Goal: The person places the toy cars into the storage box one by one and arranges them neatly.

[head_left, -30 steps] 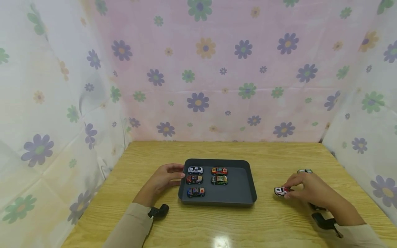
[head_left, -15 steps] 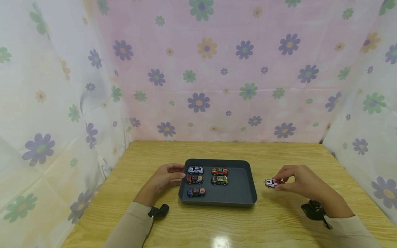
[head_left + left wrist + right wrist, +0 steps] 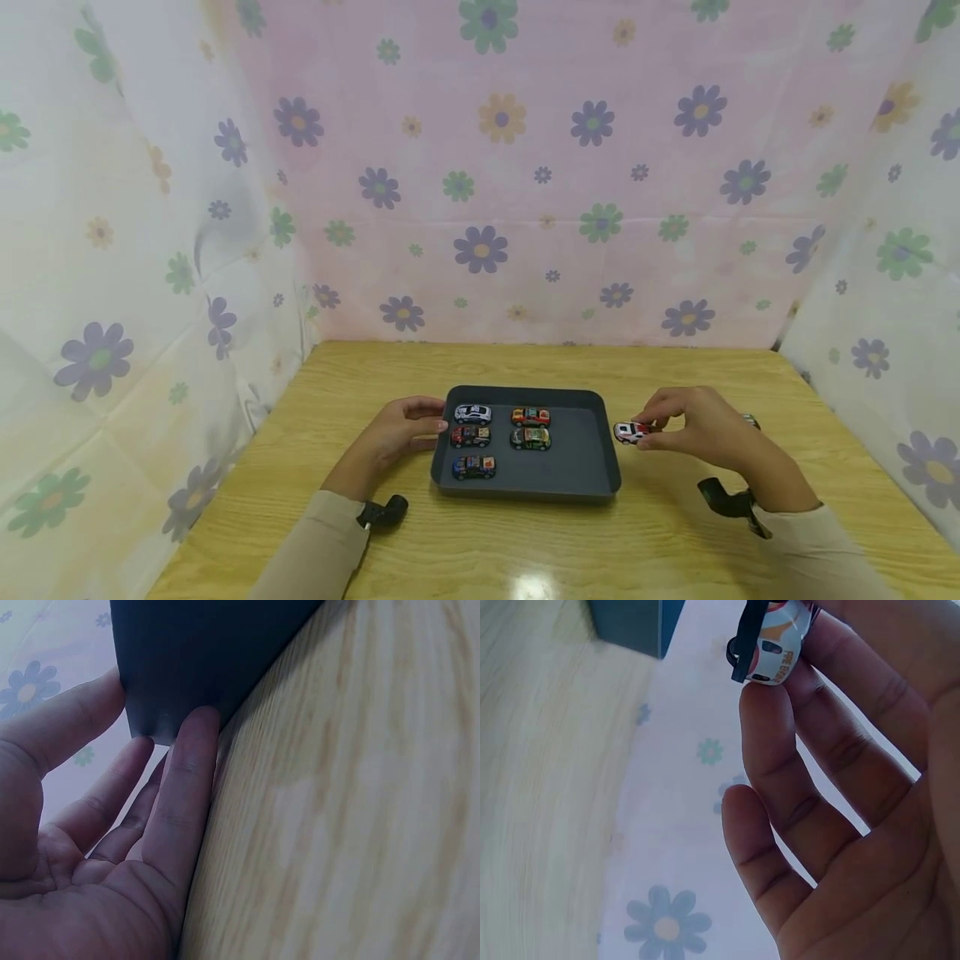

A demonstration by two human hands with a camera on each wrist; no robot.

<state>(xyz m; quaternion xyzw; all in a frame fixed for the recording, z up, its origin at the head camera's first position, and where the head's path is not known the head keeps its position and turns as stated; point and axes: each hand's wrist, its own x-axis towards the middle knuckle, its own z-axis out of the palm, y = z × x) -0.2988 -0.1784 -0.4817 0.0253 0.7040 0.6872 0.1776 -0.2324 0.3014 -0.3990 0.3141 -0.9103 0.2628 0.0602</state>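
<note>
My right hand [image 3: 693, 425] pinches a white and red toy car [image 3: 630, 432] between thumb and fingertips, just outside the right rim of a dark grey baking tray [image 3: 555, 475]. In the right wrist view, orange and lettering show on the held car [image 3: 781, 645], and the other fingers extend below it. My left hand [image 3: 401, 429] holds the tray's left side, thumb at the rim. The left wrist view shows its fingers [image 3: 180, 795] against the tray's outer wall. Inside the tray, several toy cars [image 3: 531, 438] stand in two columns toward the left.
Partly hidden behind my right hand, another toy car [image 3: 751, 421] stands on the wooden table [image 3: 360, 367]. Flowered curtains [image 3: 480, 250] enclose the table at the back and both sides. A black wrist camera [image 3: 723, 498] is strapped to my right wrist.
My right hand has lifted the white and red car and carried it left to the tray's right edge. The left hand, the tray and the cars inside it have stayed put.
</note>
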